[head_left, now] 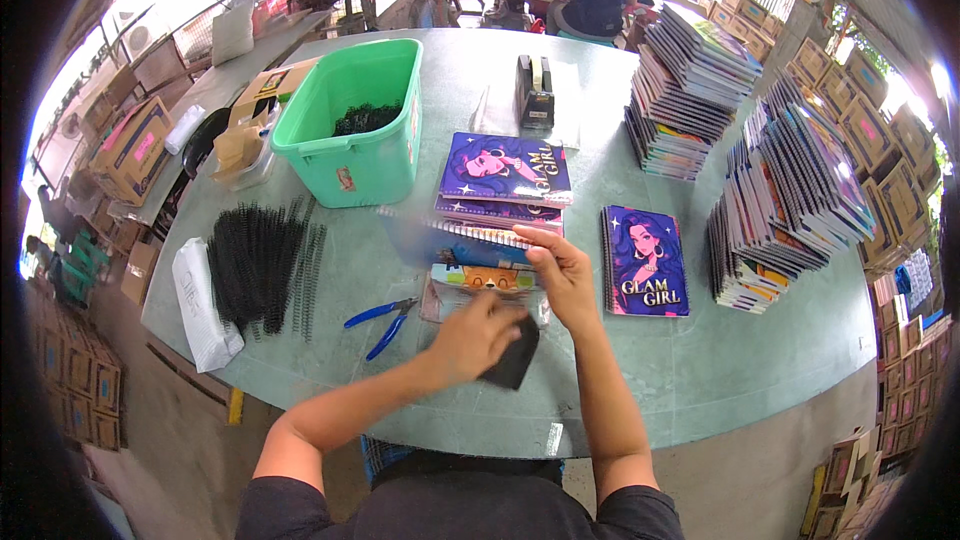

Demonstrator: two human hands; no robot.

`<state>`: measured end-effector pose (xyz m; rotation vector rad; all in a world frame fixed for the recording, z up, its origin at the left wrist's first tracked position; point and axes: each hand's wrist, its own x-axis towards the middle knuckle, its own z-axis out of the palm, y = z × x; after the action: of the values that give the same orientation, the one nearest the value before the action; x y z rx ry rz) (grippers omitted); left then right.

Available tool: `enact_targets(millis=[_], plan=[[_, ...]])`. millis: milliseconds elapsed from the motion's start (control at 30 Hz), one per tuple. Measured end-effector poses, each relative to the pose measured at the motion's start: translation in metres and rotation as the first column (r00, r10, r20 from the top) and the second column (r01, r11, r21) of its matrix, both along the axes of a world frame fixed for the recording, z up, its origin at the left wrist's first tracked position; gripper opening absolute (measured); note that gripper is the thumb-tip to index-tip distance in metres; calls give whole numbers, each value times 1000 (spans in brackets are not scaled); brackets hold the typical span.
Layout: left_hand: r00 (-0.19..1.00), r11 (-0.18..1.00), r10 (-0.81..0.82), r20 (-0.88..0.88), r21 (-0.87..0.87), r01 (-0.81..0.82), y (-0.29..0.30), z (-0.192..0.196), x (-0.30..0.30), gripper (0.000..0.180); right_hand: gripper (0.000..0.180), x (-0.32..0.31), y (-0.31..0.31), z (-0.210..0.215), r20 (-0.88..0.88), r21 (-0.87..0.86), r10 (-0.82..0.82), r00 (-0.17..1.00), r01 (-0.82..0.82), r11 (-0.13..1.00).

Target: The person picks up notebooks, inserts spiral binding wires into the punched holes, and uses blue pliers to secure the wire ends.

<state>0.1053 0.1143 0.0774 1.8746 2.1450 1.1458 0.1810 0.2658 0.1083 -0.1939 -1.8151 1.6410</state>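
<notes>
My right hand pinches the edge of a blue notebook near its row of binding holes or coil, holding it tilted up; its left end is smeared by motion. In front of it, my left hand is blurred, so its grip does not show. Beneath that hand lies a dark flat piece, and a cover with an orange animal face peeks out above it. Blue-handled cutting pliers rest to the left, handles spread. Just behind sits a pile of purple notebooks.
Black plastic binding coils lie at the left by a white wrapped packet. Behind them stands a green bin containing more coils. A tape dispenser, a single purple notebook and tall notebook stacks occupy the table's far and right sides.
</notes>
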Motion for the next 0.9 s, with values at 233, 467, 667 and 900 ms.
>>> enact_targets(millis=[233,467,667,900], plan=[[911,947,228,-343,298,-125,14,58,-17,27,25,2,-2,-6,-127,-239,37,991,-67,969],[914,994,107,-391,18,-109,25,81,-46,21,18,7,2,-11,34,65,-141,989,139,988],[935,993,117,-335,40,-110,35,92,-40,20,19,8,2,-6,-95,-169,-42,995,26,985],[947,987,-27,-321,141,76,57,79,-25,26,17,17,5,-19,121,42,-275,954,272,961]])
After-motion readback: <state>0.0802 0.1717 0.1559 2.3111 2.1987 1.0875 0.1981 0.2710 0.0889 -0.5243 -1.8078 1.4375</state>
